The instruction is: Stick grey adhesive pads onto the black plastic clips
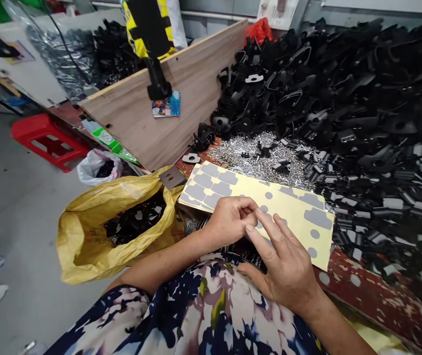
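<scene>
A yellow backing sheet (288,204) with grey adhesive pads lies on the table edge in front of me. My left hand (231,219) is curled in a pinch over the sheet's near edge, fingers closed on something small I cannot make out. My right hand (283,261) rests on the sheet beside it, fingers stretched out flat, the fingertips touching the left hand's fingers.
A huge heap of black plastic parts (344,93) covers the table's right and back, with a patch of small silver screws (255,155) before it. A yellow bag (85,241) holding black parts stands at the left. A wooden board (166,103) leans behind it. A red stool (48,140) stands on the floor.
</scene>
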`<state>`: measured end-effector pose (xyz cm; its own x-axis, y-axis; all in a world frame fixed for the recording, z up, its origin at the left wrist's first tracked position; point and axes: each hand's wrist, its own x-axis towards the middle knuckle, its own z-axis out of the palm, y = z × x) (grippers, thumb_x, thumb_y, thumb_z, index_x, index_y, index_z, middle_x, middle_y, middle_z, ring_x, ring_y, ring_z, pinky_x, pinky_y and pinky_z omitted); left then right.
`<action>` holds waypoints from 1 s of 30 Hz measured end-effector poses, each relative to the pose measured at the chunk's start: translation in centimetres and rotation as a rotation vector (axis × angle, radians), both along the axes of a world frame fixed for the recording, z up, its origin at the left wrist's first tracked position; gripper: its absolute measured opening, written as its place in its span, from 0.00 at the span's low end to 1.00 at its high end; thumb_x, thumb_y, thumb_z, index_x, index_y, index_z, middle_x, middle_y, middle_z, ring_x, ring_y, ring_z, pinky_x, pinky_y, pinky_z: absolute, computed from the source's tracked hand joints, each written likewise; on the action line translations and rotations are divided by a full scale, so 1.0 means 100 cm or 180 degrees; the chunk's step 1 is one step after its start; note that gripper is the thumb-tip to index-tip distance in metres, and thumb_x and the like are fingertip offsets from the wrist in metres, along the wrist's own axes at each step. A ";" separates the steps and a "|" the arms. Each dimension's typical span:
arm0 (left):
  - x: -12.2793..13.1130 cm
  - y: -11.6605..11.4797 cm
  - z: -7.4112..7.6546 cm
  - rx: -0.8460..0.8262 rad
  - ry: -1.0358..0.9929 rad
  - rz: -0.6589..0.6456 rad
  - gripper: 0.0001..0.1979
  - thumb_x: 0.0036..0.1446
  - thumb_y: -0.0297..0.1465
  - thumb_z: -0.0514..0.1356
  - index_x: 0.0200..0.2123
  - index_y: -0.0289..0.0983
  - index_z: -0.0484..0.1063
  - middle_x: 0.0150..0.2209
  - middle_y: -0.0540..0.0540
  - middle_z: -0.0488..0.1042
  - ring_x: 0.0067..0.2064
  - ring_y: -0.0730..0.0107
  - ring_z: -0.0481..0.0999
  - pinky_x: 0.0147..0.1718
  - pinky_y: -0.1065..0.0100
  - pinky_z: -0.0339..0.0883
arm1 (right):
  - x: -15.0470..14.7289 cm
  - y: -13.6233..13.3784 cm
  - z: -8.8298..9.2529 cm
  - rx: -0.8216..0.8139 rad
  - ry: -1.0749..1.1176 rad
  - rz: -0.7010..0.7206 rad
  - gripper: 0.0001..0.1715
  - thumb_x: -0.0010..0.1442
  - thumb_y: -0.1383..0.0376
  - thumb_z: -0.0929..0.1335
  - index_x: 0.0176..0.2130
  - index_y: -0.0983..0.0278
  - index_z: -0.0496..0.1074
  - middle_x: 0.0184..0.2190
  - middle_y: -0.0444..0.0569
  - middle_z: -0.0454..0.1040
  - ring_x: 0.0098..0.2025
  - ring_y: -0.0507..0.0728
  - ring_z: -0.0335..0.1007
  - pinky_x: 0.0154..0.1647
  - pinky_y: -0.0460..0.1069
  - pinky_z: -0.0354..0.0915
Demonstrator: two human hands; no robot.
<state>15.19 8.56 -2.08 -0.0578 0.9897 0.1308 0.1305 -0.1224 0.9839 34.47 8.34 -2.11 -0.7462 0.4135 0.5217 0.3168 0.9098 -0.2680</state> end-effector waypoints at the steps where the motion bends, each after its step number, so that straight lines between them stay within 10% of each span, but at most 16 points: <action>1: 0.000 0.000 -0.001 -0.0001 -0.0038 0.0009 0.06 0.53 0.25 0.59 0.29 0.34 0.78 0.24 0.52 0.75 0.26 0.76 0.70 0.28 0.74 0.62 | 0.000 0.000 0.000 -0.0008 0.0035 0.0012 0.56 0.65 0.53 0.75 0.79 0.58 0.49 0.78 0.58 0.52 0.73 0.74 0.62 0.71 0.72 0.66; 19: -0.008 -0.003 -0.009 -0.0716 -0.1443 -0.0570 0.08 0.51 0.32 0.68 0.30 0.34 0.74 0.26 0.48 0.75 0.28 0.74 0.72 0.30 0.71 0.66 | 0.012 0.001 -0.017 -0.2667 0.1845 0.0143 0.30 0.73 0.46 0.65 0.67 0.56 0.69 0.69 0.61 0.66 0.69 0.74 0.67 0.68 0.72 0.68; 25: -0.013 -0.003 -0.014 -0.0274 0.0319 -0.0254 0.03 0.48 0.23 0.62 0.28 0.36 0.72 0.24 0.53 0.69 0.26 0.75 0.65 0.27 0.72 0.56 | 0.017 -0.004 -0.008 -0.2864 0.1491 0.0540 0.33 0.71 0.40 0.65 0.63 0.57 0.72 0.59 0.62 0.76 0.62 0.73 0.76 0.64 0.68 0.73; 30: -0.040 0.015 -0.008 -0.0244 0.1817 0.0010 0.14 0.66 0.34 0.60 0.27 0.38 0.75 0.23 0.51 0.72 0.28 0.69 0.70 0.31 0.69 0.60 | 0.012 0.013 -0.008 -0.2302 0.0723 0.0243 0.20 0.75 0.52 0.66 0.60 0.55 0.74 0.53 0.55 0.80 0.57 0.66 0.78 0.56 0.58 0.78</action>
